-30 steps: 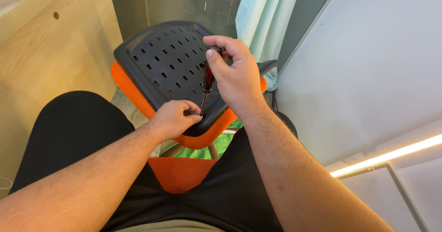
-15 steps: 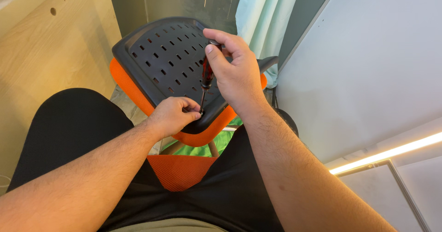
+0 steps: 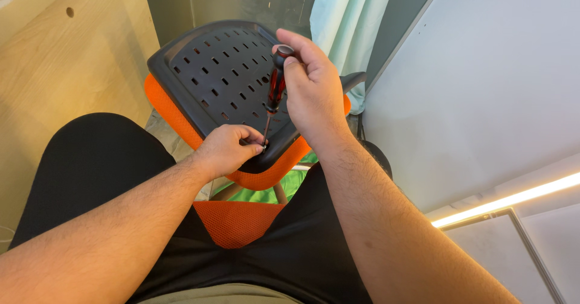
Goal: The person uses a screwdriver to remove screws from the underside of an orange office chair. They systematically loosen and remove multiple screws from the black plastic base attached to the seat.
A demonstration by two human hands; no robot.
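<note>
Head view: a pale plywood wall panel (image 3: 54, 68) is being seen at far left. The lower edge of a black perforated plastic chair back (image 3: 211, 68) with orange mesh is being pinched by the closed left hand (image 3: 226, 150), touching the tip of a red-and-black-handled screwdriver (image 3: 275, 89), which is being gripped upright by the right hand (image 3: 314, 96). A white board (image 3: 483, 86) is being shown at right.

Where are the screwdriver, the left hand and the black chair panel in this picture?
screwdriver (image 3: 275, 92), head view, on its red and black handle.
left hand (image 3: 226, 150), head view, on the back of the hand.
black chair panel (image 3: 211, 68), head view, on its perforated surface.
</note>
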